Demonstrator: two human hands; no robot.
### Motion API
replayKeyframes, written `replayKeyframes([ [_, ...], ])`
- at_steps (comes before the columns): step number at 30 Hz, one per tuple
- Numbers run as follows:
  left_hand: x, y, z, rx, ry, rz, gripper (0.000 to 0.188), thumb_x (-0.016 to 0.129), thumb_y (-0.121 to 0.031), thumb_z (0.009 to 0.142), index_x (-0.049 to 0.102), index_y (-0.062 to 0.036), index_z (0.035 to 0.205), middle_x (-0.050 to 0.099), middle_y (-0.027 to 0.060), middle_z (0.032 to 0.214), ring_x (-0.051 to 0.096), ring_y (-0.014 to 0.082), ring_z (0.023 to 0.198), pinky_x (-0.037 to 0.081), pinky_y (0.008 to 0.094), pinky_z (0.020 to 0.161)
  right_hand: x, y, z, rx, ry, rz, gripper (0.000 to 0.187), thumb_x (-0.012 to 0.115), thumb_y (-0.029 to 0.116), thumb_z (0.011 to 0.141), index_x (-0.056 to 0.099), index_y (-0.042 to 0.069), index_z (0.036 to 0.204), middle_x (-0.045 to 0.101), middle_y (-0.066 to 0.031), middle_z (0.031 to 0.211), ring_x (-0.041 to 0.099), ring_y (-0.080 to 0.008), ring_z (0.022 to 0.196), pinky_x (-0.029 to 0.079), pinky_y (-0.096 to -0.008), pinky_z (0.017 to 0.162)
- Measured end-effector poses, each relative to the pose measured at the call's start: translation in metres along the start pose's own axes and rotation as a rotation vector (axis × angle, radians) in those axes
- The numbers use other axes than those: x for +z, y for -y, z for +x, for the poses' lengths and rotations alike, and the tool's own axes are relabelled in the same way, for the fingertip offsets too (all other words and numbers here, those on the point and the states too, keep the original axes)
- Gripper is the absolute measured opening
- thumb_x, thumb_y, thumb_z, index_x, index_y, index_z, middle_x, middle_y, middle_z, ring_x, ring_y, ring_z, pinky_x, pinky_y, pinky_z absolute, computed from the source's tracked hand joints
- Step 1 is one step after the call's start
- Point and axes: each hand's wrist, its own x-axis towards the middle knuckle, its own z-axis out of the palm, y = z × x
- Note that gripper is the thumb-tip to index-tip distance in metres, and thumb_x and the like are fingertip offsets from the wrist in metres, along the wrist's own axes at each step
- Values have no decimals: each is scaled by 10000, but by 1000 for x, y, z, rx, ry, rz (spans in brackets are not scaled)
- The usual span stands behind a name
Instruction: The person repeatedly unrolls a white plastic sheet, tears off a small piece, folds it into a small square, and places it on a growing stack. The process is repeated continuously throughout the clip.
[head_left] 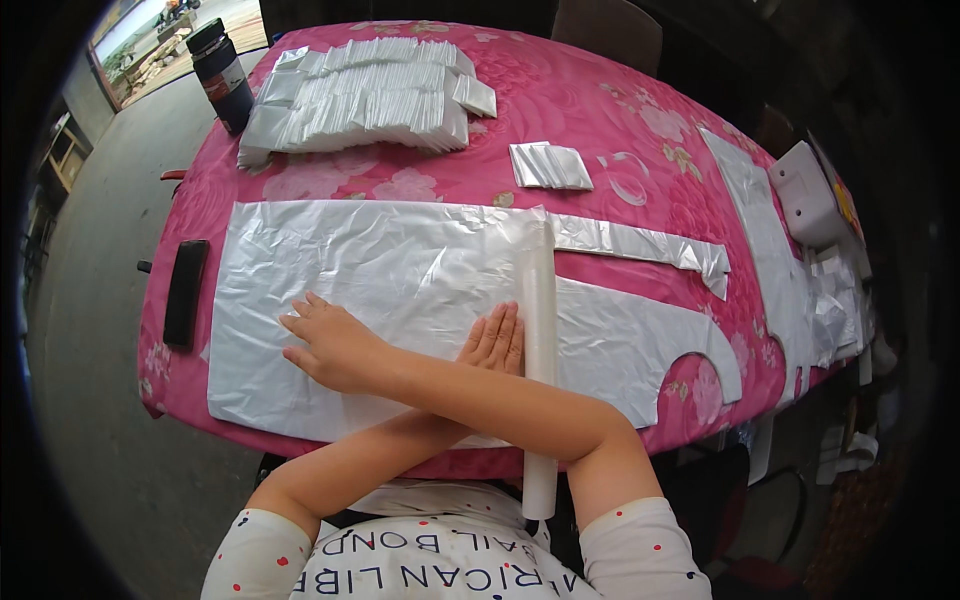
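White cloth of a shirt, specked with red and dark dots, is seen below the near edge of the worktop. Above it, bare forearms are crossed, the right one laid over the left. The right hand is placed palm down on a silvery sheet, its fingers spread and nothing gripped. The left hand is held flat on the same sheet, fingers together, close against the left side of a translucent roll; its thumb is hidden, and whether the roll is pressed by it cannot be told.

The sheet is spread from near the left edge to the middle of the worktop. The roll is laid across from far to near, its lower end carried past the near edge. To its right, a cut sheet with a curved notch and a narrow strip are seen.

Pink flowered cloth is spread over the worktop. A pile of folded film is set at the far left corner, beside a dark bottle; a small stack is placed beyond the strip. A phone is laid along the left edge. More sheets and a white box are kept by the right edge.
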Motion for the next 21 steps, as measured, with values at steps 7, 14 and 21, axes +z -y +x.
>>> replayKeyframes([
  [7, -22, 40, 30, -399, -81, -1193, 546, 434, -199, 881, 295, 67, 1336, 318, 198, 1399, 295, 280, 1321, 247, 381, 1079, -105, 6, -122, -117, -368, -178, 344, 588, 140, 825, 561, 22, 1147, 522, -158, 1240, 458, -340, 1194, 372, -418, 979],
  [14, -28, 67, 95, -1103, -17, -2129, 597, 288, -381, 958, 265, 76, 1341, 386, 188, 1347, 382, 260, 1261, 305, 369, 1052, -139, -32, -229, 97, -325, -437, 381, 545, 241, 864, 545, 37, 1186, 505, -148, 1269, 456, -330, 1201, 378, -403, 979],
  [21, -36, 74, 86, -1122, -44, -1829, 484, 382, -303, 949, 377, 75, 1252, 482, 183, 1244, 496, 249, 1146, 397, 344, 981, -138, -43, -227, 29, 30, -630, 628, 378, 534, 890, 446, 71, 1309, 375, -125, 1398, 321, -329, 1304, 239, -418, 1069],
])
